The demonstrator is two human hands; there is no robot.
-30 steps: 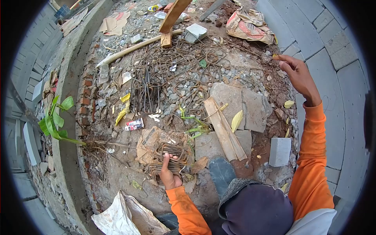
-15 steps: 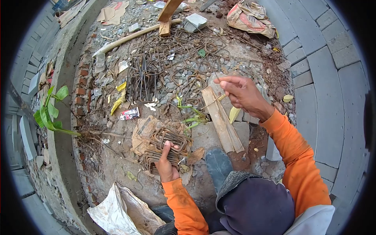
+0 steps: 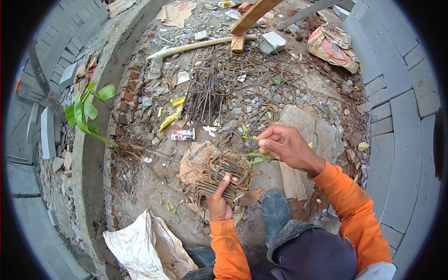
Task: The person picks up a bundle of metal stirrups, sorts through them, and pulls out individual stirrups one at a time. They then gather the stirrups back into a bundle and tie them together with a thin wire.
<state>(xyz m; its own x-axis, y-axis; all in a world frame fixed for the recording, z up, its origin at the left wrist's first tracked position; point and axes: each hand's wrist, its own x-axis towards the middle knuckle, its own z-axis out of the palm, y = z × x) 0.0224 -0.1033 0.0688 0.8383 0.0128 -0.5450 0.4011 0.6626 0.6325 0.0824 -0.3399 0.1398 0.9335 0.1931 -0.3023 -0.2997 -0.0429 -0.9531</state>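
Observation:
A bundle of rusty bent metal rings (image 3: 215, 179) lies low in the middle on torn brown paper (image 3: 195, 161). My left hand (image 3: 221, 198) grips its near side, thumb on top. To the right and farther forward, my right hand (image 3: 289, 147) is closed in a pinch over some green plant stems (image 3: 254, 158); what its fingertips hold, if anything, is too small to make out. Beyond the hands, more rusty rings (image 3: 205, 98) stand in a stack, with others scattered over the gravel.
A wooden board (image 3: 293, 181) lies below my right hand. A long pole (image 3: 200, 45) and a wooden post (image 3: 254, 18) are farther off. A low concrete wall (image 3: 93, 177) with a green plant (image 3: 84, 112) runs along the left; grey blocks (image 3: 406, 140) line the right.
The view has shifted, so the ground appears farther right. My right hand has moved down and closer to my left hand, over the green stems. My left hand still grips the bundle.

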